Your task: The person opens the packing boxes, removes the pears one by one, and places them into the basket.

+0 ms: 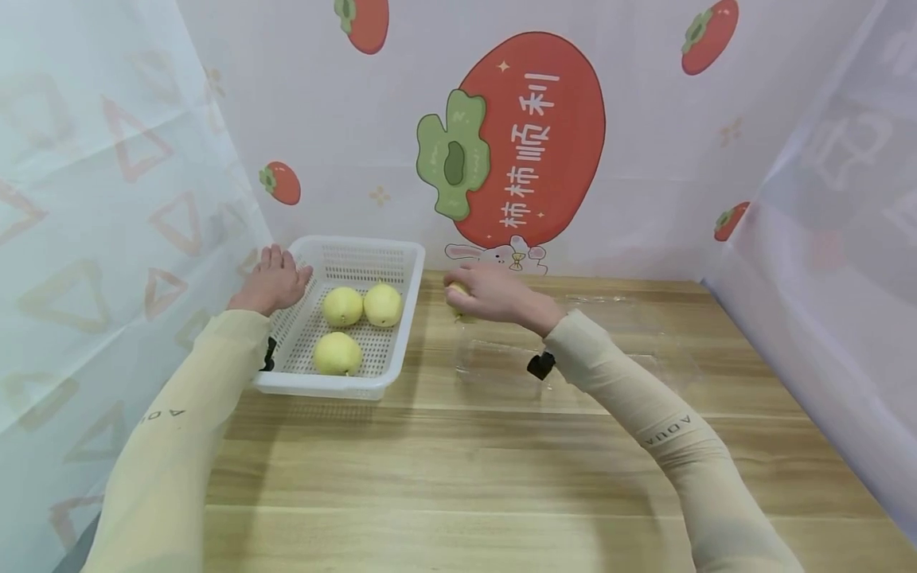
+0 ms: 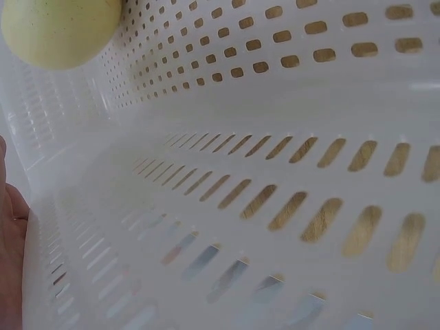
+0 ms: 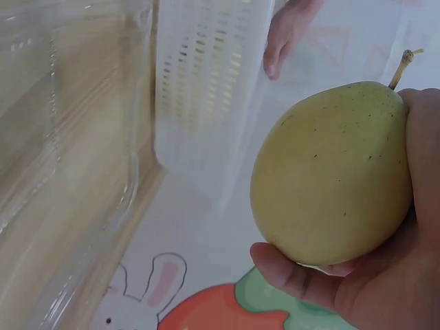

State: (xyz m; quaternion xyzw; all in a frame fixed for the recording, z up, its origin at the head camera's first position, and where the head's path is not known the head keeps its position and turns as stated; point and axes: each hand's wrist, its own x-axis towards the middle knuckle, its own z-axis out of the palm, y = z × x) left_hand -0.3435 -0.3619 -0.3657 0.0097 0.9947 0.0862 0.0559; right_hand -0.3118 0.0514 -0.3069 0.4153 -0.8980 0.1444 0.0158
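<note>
My right hand (image 1: 494, 293) holds a yellow pear (image 3: 333, 175) above the table, just right of the basket. In the right wrist view its fingers curl round the fruit, and the short brown stem points up. A white perforated plastic basket (image 1: 322, 386) stands at the left with three pale yellow pears in it: two side by side towards the back (image 1: 342, 307) and one nearer the front (image 1: 337, 354). At the basket's left rim is my left hand (image 1: 272, 282), its fingers extended and holding nothing. Through the left wrist view, the slotted basket wall (image 2: 289, 213) fills most of the picture.
Clear plastic containers (image 1: 494, 362) lie on the wooden table (image 1: 444, 477) right of the basket, partly behind my right forearm. White printed sheets (image 1: 344, 143) enclose the table at the back and both sides.
</note>
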